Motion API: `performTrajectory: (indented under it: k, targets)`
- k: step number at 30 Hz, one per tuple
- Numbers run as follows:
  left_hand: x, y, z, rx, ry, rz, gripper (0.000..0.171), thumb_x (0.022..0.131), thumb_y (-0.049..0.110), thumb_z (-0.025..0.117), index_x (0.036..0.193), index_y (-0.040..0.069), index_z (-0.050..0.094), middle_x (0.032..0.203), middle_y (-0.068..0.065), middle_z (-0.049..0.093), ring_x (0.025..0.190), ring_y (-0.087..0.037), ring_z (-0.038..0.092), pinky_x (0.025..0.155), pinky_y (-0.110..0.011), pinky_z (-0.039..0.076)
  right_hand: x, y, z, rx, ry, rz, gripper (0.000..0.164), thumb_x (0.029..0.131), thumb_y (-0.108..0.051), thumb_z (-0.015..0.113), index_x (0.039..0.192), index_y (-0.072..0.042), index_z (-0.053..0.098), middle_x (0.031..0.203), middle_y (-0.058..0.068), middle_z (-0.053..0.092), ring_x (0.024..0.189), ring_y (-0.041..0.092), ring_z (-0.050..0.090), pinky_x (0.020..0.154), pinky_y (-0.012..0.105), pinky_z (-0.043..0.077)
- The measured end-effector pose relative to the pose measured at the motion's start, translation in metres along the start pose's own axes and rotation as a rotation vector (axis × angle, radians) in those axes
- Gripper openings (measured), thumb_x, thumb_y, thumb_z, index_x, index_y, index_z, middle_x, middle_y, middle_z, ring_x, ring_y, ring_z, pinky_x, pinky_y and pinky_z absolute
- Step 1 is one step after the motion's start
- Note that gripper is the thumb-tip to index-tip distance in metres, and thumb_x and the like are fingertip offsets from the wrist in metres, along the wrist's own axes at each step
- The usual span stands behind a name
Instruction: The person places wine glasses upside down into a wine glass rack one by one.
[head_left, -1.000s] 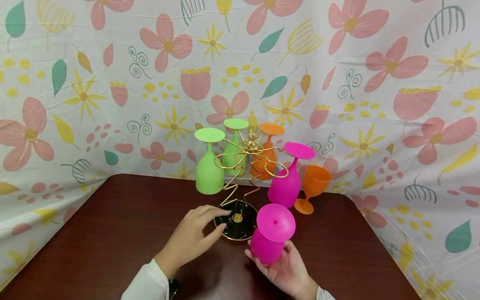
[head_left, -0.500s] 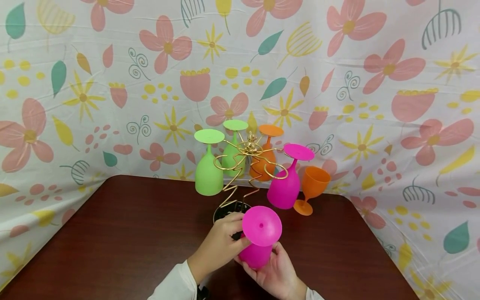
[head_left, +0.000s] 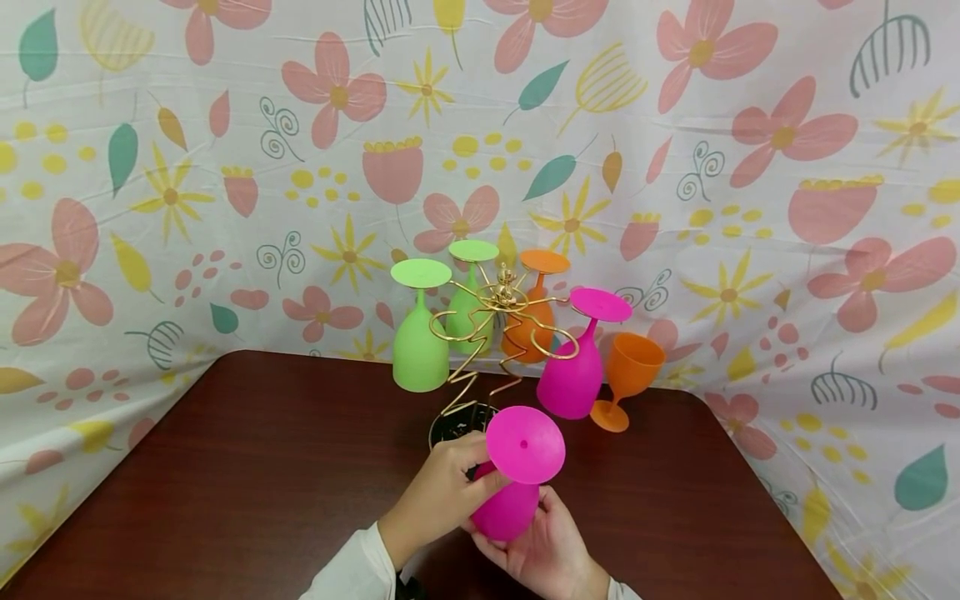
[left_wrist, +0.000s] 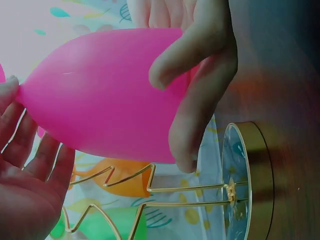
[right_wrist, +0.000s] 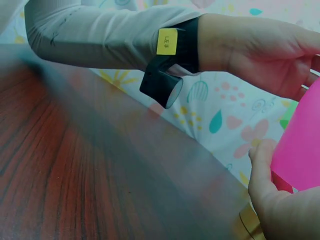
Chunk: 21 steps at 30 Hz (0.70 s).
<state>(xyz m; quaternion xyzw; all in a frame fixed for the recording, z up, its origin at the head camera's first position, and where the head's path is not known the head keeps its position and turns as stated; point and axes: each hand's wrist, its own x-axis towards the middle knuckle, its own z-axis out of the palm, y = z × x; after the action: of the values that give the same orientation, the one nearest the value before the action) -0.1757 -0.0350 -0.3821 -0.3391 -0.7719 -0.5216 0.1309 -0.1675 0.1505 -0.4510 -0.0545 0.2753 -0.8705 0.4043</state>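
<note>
A magenta plastic goblet [head_left: 506, 510] is held upside down in front of the rack, its round foot facing up and toward the head camera. My left hand [head_left: 446, 479] pinches its stem just under the foot; the left wrist view shows thumb and fingers [left_wrist: 37, 145] meeting there. From below, my right hand [head_left: 551, 554] grips the bowl near the rim, with fingers wrapped on the bowl [left_wrist: 95, 95] in that view. Behind both hands stands a gold wire stemware rack [head_left: 505, 293], its black round base [head_left: 447, 423] partly hidden by my left hand.
Upside down on the rack hang two green goblets [head_left: 420, 350] [head_left: 474, 250], an orange one [head_left: 542, 262] and another magenta one [head_left: 573, 379]. One orange goblet [head_left: 630, 367] stands upright on the dark wooden table [head_left: 247, 467], right of the rack. A flowered cloth [head_left: 187, 275] hangs behind.
My left hand has moved right from beside the rack base and taken the magenta goblet's stem. My right hand has shifted the goblet slightly left.
</note>
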Motion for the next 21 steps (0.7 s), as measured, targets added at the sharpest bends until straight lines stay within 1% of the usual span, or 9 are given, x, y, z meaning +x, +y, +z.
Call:
performTrajectory:
  k: [4,8,11,13,15,17,18,20,21]
  targets:
    - [0.000,-0.001,0.000,0.022,0.026,0.033,0.019,0.091,0.035,0.059,0.106,0.029,0.068,0.103,0.014,0.064,0.100,-0.003,0.059,0.086,-0.027,0.052,0.000,-0.001,0.000,-0.066,0.000,-0.008,0.051,0.094,-0.043,0.021,0.127,-0.020,0.053,0.129,0.001,0.057,0.123,0.022,0.051,0.112,0.036,0.030]
    - [-0.001,0.000,-0.001,0.055,0.062,0.086,0.018,0.092,0.032,0.058,0.105,0.025,0.069,0.102,0.011,0.064,0.097,-0.003,0.060,0.083,-0.025,0.053,-0.001,-0.004,0.001,-0.148,0.023,-0.035,0.047,0.095,-0.040,0.021,0.126,-0.022,0.052,0.128,-0.003,0.057,0.122,0.018,0.051,0.109,0.035,0.033]
    - [-0.001,0.001,-0.003,0.069,0.077,0.128,0.019,0.092,0.030,0.058,0.106,0.023,0.069,0.102,0.010,0.065,0.097,-0.004,0.060,0.082,-0.024,0.053,-0.002,-0.007,0.002,-0.211,0.066,-0.058,0.041,0.096,-0.035,0.024,0.123,-0.023,0.052,0.124,-0.008,0.059,0.117,0.013,0.052,0.106,0.034,0.035]
    - [-0.002,0.001,-0.005,0.058,0.078,0.133,0.019,0.092,0.030,0.058,0.107,0.024,0.069,0.102,0.010,0.065,0.098,-0.004,0.061,0.082,-0.024,0.053,-0.003,-0.010,0.004,-0.258,0.103,-0.075,0.033,0.096,-0.031,0.028,0.116,-0.022,0.053,0.115,-0.009,0.062,0.110,0.011,0.054,0.101,0.032,0.036]
    - [-0.003,0.000,-0.007,0.045,0.081,0.134,0.020,0.091,0.029,0.058,0.108,0.025,0.068,0.103,0.010,0.065,0.098,-0.004,0.061,0.082,-0.025,0.053,-0.004,-0.012,0.006,-0.315,0.143,-0.094,0.027,0.096,-0.027,0.031,0.113,-0.021,0.051,0.110,-0.009,0.062,0.104,0.010,0.055,0.097,0.031,0.037]
    - [-0.004,-0.001,-0.010,0.027,0.079,0.119,0.021,0.091,0.029,0.058,0.110,0.026,0.067,0.104,0.011,0.064,0.100,-0.004,0.061,0.083,-0.025,0.053,-0.005,-0.014,0.008,-0.383,0.179,-0.120,0.027,0.097,-0.025,0.034,0.119,-0.018,0.048,0.111,-0.007,0.062,0.105,0.011,0.055,0.096,0.031,0.039]
    - [-0.004,-0.001,-0.011,0.021,0.079,0.113,0.022,0.092,0.029,0.058,0.111,0.027,0.067,0.104,0.011,0.064,0.100,-0.004,0.061,0.083,-0.025,0.053,-0.005,-0.015,0.009,-0.425,0.197,-0.134,0.030,0.098,-0.025,0.035,0.124,-0.015,0.045,0.113,-0.006,0.061,0.106,0.011,0.055,0.096,0.031,0.040]
    - [-0.005,-0.002,-0.013,0.020,0.083,0.109,0.023,0.092,0.028,0.057,0.113,0.027,0.066,0.107,0.012,0.064,0.103,-0.005,0.060,0.085,-0.026,0.053,-0.007,-0.018,0.012,-0.529,0.232,-0.167,0.043,0.098,-0.025,0.038,0.139,-0.011,0.034,0.122,-0.002,0.059,0.110,0.013,0.056,0.097,0.031,0.042]
    - [-0.006,-0.001,-0.014,0.021,0.083,0.107,0.023,0.092,0.028,0.057,0.114,0.027,0.066,0.109,0.012,0.063,0.105,-0.005,0.060,0.086,-0.027,0.053,-0.007,-0.019,0.013,-0.590,0.256,-0.184,0.049,0.098,-0.025,0.040,0.143,-0.008,0.029,0.124,0.000,0.059,0.111,0.013,0.056,0.096,0.031,0.043]
